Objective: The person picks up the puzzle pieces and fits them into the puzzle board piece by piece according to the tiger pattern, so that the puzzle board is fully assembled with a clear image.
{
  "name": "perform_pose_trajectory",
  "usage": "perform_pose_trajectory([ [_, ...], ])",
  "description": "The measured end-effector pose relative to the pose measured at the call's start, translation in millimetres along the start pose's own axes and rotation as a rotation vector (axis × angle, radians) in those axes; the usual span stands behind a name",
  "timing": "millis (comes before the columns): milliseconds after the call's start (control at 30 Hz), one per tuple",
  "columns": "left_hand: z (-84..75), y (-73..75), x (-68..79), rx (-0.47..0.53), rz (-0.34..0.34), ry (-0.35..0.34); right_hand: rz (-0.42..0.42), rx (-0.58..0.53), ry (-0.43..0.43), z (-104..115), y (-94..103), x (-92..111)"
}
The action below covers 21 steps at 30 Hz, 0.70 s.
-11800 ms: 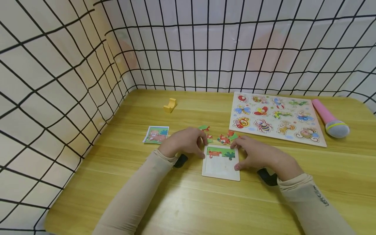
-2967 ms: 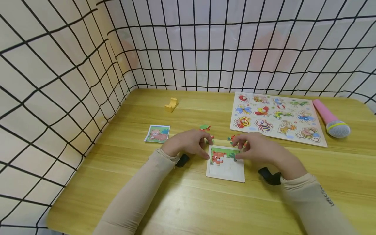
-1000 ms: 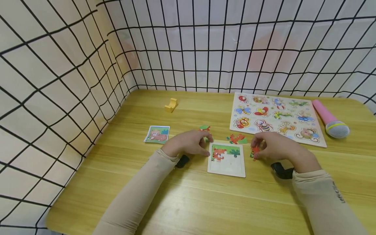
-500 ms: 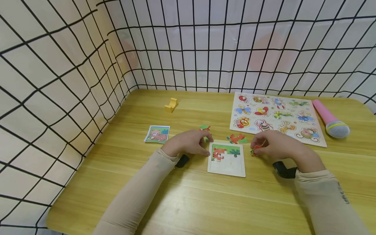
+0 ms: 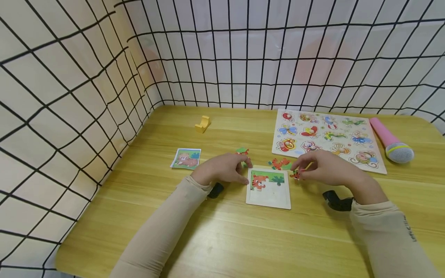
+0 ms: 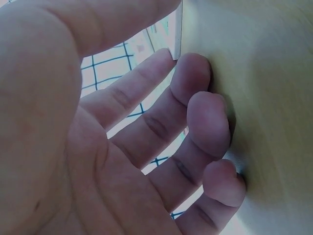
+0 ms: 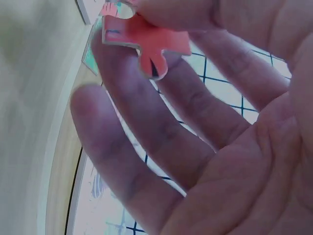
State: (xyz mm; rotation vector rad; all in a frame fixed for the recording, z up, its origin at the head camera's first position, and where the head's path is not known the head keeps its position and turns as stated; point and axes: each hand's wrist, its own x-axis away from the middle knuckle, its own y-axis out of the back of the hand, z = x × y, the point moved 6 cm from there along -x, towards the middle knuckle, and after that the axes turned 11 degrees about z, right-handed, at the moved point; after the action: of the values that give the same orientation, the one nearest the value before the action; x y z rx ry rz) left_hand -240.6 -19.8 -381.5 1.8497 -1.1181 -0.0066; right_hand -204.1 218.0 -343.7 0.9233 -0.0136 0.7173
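Observation:
My right hand pinches an orange jigsaw piece between thumb and fingers, just right of the white puzzle tray. The tray's upper part holds fitted pieces showing a tiger's face and a green bush; its lower part is bare. My left hand rests at the tray's left edge, thumb and index fingertip against it, the other fingers bent down on the table. Loose orange-and-green pieces lie behind the tray, with others partly hidden by my left hand.
A small tiger picture card lies to the left, and a yellow cradle-shaped block farther back. At the back right are an insect peg puzzle board and a pink toy microphone. Black netting surrounds the table.
Over the frames, the tiger face was filled in at the tray's upper left. My right hand picked up another piece beside the tray and has now shifted slightly left and away with it.

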Motion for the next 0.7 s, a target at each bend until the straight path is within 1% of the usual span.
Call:
perform_pose_trajectory([
  [233, 0.7, 0.0, -0.6, 0.000, 0.000, -0.001, 0.002, -0.042, 0.045, 4.5, -3.1, -2.8],
  [333, 0.3, 0.2, -0.3, -0.004, 0.000, -0.003, 0.008, -0.089, 0.057, 6.1, -5.9, -5.4],
  [467, 0.1, 0.1, 0.1, 0.002, 0.002, -0.005, 0.031, -0.153, 0.097, 8.7, -12.0, -11.4],
  [700, 1.1, -0.3, -1.2, 0.002, 0.001, -0.003, 0.073, -0.233, 0.088, 11.1, -28.2, -23.4],
])
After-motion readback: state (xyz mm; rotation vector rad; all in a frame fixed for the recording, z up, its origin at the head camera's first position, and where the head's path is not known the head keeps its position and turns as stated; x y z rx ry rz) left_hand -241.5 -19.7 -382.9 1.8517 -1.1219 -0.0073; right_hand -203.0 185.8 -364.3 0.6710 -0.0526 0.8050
